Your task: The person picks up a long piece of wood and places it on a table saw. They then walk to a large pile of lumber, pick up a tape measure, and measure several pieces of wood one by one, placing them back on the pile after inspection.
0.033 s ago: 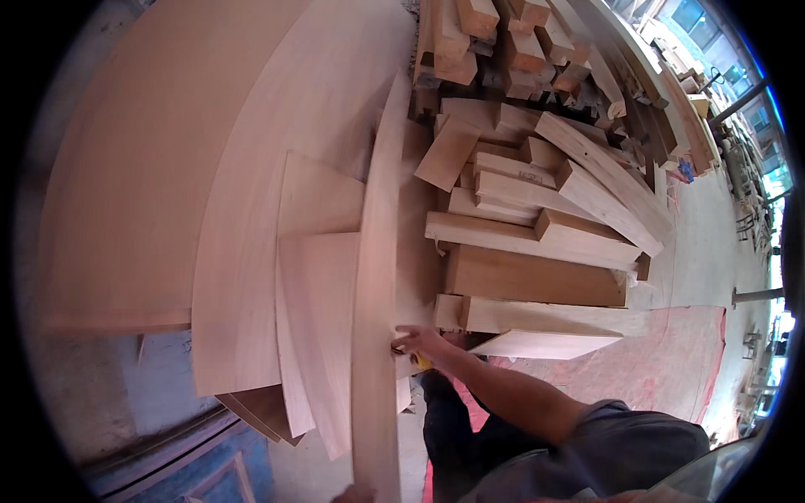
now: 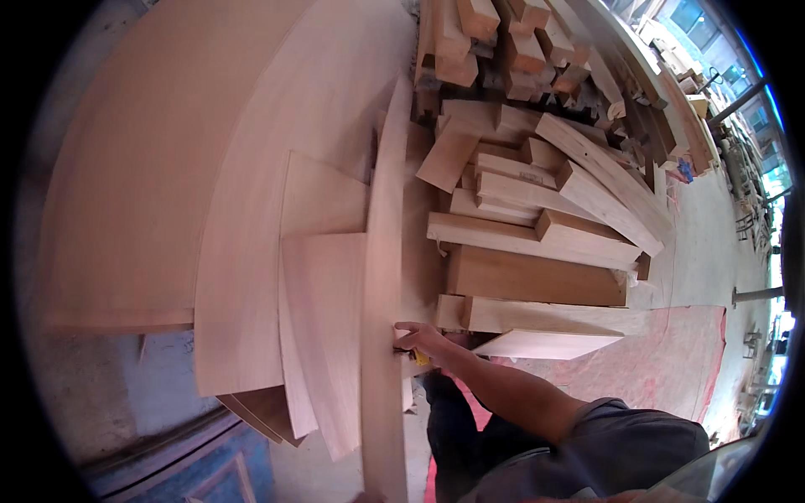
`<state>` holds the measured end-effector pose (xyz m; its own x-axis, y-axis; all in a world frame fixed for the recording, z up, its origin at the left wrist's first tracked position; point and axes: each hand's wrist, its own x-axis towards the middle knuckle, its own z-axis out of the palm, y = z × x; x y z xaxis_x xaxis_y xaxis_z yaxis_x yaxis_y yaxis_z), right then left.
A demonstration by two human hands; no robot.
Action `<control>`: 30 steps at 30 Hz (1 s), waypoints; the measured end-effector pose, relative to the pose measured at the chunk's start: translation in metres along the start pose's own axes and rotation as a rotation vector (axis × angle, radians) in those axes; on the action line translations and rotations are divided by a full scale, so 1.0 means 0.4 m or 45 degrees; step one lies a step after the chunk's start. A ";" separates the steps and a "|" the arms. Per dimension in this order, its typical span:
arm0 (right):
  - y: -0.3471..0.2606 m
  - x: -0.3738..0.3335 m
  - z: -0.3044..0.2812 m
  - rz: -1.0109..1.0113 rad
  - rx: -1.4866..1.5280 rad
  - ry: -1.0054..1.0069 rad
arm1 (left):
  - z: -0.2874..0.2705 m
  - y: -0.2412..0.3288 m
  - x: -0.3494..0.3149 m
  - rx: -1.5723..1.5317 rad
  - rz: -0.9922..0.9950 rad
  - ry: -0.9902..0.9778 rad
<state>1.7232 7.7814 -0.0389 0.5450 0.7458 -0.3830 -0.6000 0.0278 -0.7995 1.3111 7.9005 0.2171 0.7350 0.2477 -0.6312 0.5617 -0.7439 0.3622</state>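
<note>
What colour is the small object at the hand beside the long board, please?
The small object looks yellow where visible, best seen in the head view.

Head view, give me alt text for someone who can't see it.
A person's right hand is at the edge of a long wooden board, a small yellow object close by. Wide panels lie left, piled wood pieces right.

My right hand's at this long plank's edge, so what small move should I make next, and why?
I'd probably steady the long plank with your left hand before moving your right hand. Your right hand is at its right edge, by a small yellow object; your left barely shows at the picture's lower edge, its grip unclear.
</note>
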 end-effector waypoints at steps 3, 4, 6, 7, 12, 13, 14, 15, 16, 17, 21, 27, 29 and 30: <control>0.003 0.025 0.017 0.508 0.188 0.095 | 0.099 -0.009 0.003 0.015 0.060 0.067; 0.007 0.009 0.016 0.536 -0.126 0.087 | 0.111 -0.013 0.009 0.015 0.051 0.098; 0.012 -0.044 0.045 0.651 -0.100 0.140 | 0.118 -0.021 0.005 0.009 0.022 0.141; 0.011 -0.076 0.079 0.724 0.237 0.196 | 0.119 -0.029 0.003 -0.003 0.006 0.162; 0.179 -0.165 0.133 0.038 -0.420 -0.064 | 0.122 -0.061 -0.038 -0.024 -0.068 0.222; 0.263 -0.178 0.109 0.186 -0.263 -0.088 | 0.120 -0.064 -0.041 -0.030 -0.052 0.224; 0.335 -0.187 0.073 0.264 -0.155 -0.120 | 0.120 -0.068 -0.042 -0.041 -0.031 0.220; 0.386 -0.194 0.037 0.279 -0.102 -0.161 | 0.125 -0.073 -0.045 -0.047 -0.013 0.213; 0.404 -0.194 0.005 0.246 -0.088 -0.196 | 0.126 -0.078 -0.050 -0.055 0.007 0.214; 0.385 -0.166 0.017 0.220 -0.047 -0.250 | 0.122 -0.085 -0.060 -0.046 -0.004 0.234; 0.095 -0.010 -0.043 0.074 -0.176 -0.058 | 0.058 -0.086 -0.018 0.072 0.168 0.421; -0.753 0.296 0.146 -0.370 -0.997 0.725 | -0.561 0.220 0.772 -0.154 0.350 0.957; -0.843 0.298 0.294 -0.527 -0.708 0.656 | -0.834 0.239 0.998 -0.260 0.164 1.149; -0.867 0.271 0.385 -0.559 -0.712 0.539 | -0.915 0.204 1.020 -0.277 0.138 1.266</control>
<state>1.9000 7.9550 0.2680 0.9035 0.4271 -0.0346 0.0380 -0.1604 -0.9863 1.7958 8.1679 0.2402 0.7127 0.6622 0.2313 0.4572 -0.6887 0.5628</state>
